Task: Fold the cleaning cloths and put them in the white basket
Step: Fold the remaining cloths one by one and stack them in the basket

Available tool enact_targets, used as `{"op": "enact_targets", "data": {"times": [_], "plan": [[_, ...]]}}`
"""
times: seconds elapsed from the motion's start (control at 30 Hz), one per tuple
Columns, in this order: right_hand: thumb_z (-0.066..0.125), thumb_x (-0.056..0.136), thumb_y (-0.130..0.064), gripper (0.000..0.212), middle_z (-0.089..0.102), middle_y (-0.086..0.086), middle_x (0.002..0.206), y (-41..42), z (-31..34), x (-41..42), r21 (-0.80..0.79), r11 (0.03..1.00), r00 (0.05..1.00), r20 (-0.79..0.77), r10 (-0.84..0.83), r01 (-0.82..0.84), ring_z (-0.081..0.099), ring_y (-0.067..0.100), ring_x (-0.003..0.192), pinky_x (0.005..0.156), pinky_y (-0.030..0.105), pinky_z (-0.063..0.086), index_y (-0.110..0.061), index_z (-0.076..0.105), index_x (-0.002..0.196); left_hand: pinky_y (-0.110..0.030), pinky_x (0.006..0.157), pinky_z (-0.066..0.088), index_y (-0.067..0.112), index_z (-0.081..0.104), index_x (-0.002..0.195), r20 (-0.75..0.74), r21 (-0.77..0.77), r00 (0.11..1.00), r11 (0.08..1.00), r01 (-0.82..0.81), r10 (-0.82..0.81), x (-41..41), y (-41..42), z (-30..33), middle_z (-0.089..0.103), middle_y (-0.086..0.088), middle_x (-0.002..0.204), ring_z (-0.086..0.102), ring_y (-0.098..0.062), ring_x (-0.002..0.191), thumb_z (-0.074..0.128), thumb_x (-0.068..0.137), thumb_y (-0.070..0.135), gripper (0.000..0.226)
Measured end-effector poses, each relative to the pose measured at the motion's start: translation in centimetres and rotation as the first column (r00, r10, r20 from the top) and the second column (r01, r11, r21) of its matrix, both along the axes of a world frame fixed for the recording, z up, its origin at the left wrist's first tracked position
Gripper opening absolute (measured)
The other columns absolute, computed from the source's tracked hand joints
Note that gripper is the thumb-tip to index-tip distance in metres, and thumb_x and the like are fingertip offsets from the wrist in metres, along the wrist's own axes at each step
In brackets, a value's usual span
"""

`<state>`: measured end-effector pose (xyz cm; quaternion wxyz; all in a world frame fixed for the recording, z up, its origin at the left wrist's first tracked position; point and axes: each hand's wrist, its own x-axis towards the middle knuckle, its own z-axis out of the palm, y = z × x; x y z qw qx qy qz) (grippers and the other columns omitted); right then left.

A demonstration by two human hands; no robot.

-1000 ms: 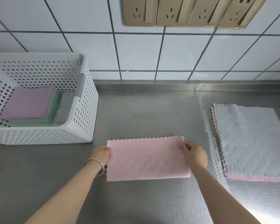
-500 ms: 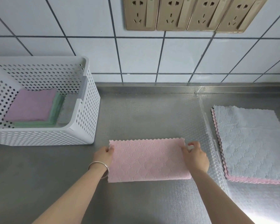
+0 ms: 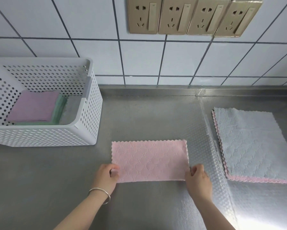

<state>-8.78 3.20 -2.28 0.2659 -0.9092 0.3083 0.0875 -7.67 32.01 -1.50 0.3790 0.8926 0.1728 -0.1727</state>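
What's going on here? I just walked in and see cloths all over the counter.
A person is folding cleaning cloths. Their left hand and right hand each pinch a near corner of a pink cloth, folded in half on the steel counter. The white basket already holds folded purple, green and grey cloths. A grey cloth over a pink one waits unfolded at the right.

Soft, even light is filling the frame, bright enough for every surface to read clearly. The desk [image 3: 139, 113] is throwing strong white glare at the lower right of the frame, washing out its embossed pattern there. Shadows are lying faint and short under the basket [image 3: 83, 130] at the left. Focus is holding sharp throughout. Wide-angle distortion is bending the tile lines [image 3: 162, 57] outward toward the upper corners.
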Motion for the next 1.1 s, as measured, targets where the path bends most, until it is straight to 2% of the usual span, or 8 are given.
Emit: {"op": "enact_targets", "data": {"times": [0.17, 0.3, 0.37, 0.43, 0.53, 0.6, 0.7, 1.1], "plan": [[0.043, 0.094, -0.02, 0.011, 0.049, 0.0, 0.075, 0.3, -0.1, -0.4, -0.072, 0.996, 0.999, -0.009, 0.048, -0.049, 0.049, 0.022, 0.076, 0.062, 0.031, 0.036, -0.014, 0.044, 0.085, -0.022, 0.068, 0.037, 0.03, 0.06, 0.103, -0.007, 0.206, 1.0, 0.978, 0.029, -0.028, -0.3, -0.5, -0.1, 0.048, 0.007, 0.112, 0.053, -0.013, 0.08, 0.062, 0.082, 0.022, 0.023], [0.047, 0.089, -0.014, 0.009, 0.056, 0.001, 0.099, 1.1, 0.2, -0.3, -0.313, 0.93, 0.981, -0.041, 0.19, -0.193, 0.048, 0.019, 0.091, 0.075, 0.027, 0.039, -0.016, 0.052, 0.097, -0.027, 0.064, 0.043, 0.024, 0.062, 0.098, 0.099, 0.356, 0.991, 0.933, 0.047, -0.088, -0.9, -0.8, -0.4, 0.043, -0.001, 0.12, 0.056, -0.021, 0.082, 0.074, 0.069, 0.021, 0.031], [0.064, 0.074, -0.011, 0.023, 0.059, 0.001, 0.093, 2.7, 0.4, 0.2, -0.354, 0.898, 0.955, 0.04, 0.295, -0.262, 0.054, 0.021, 0.085, 0.069, 0.031, 0.046, -0.017, 0.059, 0.096, -0.036, 0.07, 0.05, 0.021, 0.064, 0.092, 0.233, 0.463, 0.941, 0.879, 0.115, -0.246, -1.2, -1.3, -1.4, 0.049, -0.006, 0.118, 0.058, -0.028, 0.092, 0.078, 0.059, 0.023, 0.036], [0.063, 0.068, -0.017, 0.027, 0.062, 0.001, 0.09, 5.0, 0.6, 0.4, -0.353, 0.864, 0.89, 0.15, 0.43, -0.358, 0.06, 0.022, 0.079, 0.062, 0.033, 0.049, -0.019, 0.062, 0.095, -0.042, 0.088, 0.044, 0.024, 0.062, 0.105, 0.235, 0.51, 0.883, 0.825, 0.243, -0.406, -0.9, -2.6, -1.7, 0.047, -0.004, 0.127, 0.049, -0.025, 0.112, 0.058, 0.07, 0.031, 0.036], [0.036, 0.074, -0.031, 0.052, 0.062, 0.008, 0.121, 8.0, -0.3, 0.5, -0.281, 0.745, 0.772, 0.02, 0.635, -0.605, 0.059, 0.027, 0.11, 0.089, 0.04, 0.047, -0.016, 0.048, 0.122, -0.049, 0.106, 0.021, 0.025, 0.047, 0.128, 0.158, 0.55, 0.802, 0.726, 0.413, -0.576, -0.2, -5.0, -2.4, 0.037, 0.001, 0.142, 0.031, -0.025, 0.133, 0.038, 0.08, 0.039, 0.05], [0.033, 0.082, -0.038, 0.06, 0.044, 0.008, 0.143, 8.5, -1.9, 0.3, -0.267, 0.681, 0.716, -0.052, 0.697, -0.682, 0.034, 0.028, 0.134, 0.108, 0.041, 0.022, -0.017, 0.039, 0.138, -0.052, 0.109, 0.015, 0.025, 0.039, 0.134, 0.066, 0.579, 0.784, 0.664, 0.473, -0.617, -0.1, -5.6, -3.4, 0.033, 0.0, 0.146, 0.022, -0.026, 0.139, 0.034, 0.083, 0.045, 0.055], [0.021, 0.096, -0.049, 0.058, 0.026, 0.003, 0.153, 7.5, -3.3, -0.2, -0.266, 0.689, 0.729, -0.091, 0.679, -0.675, 0.013, 0.022, 0.142, 0.112, 0.038, 0.007, -0.021, 0.029, 0.146, -0.055, 0.108, 0.018, 0.029, 0.024, 0.145, 0.015, 0.575, 0.802, 0.661, 0.482, -0.597, -0.3, -4.8, -4.6, 0.027, -0.001, 0.152, 0.022, -0.029, 0.14, 0.031, 0.085, 0.052, 0.065], [0.019, 0.097, -0.051, 0.065, 0.016, 0.003, 0.155, 2.1, -3.9, -2.6, -0.226, 0.836, 0.857, 0.011, 0.515, -0.5, 0.005, 0.014, 0.144, 0.116, 0.027, 0.005, -0.011, 0.018, 0.148, -0.04, 0.113, 0.01, 0.022, 0.01, 0.149, -0.018, 0.554, 0.794, 0.655, 0.514, -0.608, -0.5, -0.7, -4.6, 0.014, -0.01, 0.155, 0.014, -0.029, 0.142, 0.007, 0.095, 0.052, 0.061]]}}
